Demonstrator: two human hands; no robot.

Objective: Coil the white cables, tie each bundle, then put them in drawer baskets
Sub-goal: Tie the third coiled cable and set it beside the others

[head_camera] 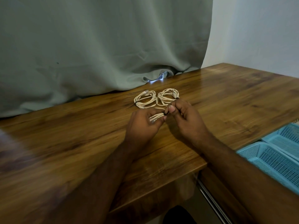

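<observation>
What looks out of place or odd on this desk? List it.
Nothing stands out. Two tied cable coils lie flat, side by side, on the wooden desk. Both hands grip a third bundle at its dark tie.

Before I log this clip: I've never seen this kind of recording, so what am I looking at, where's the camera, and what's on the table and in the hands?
No machine here: a person works bare-handed, filmed by one camera worn on their head, looking down. The left hand grips a coiled white cable bundle; the right hand pinches a dark tie at it. Two more coiled bundles lie on the wooden table beyond: the left coil and the right coil, each with a dark tie. Blue baskets sit in the open drawer, lower right.
</observation>
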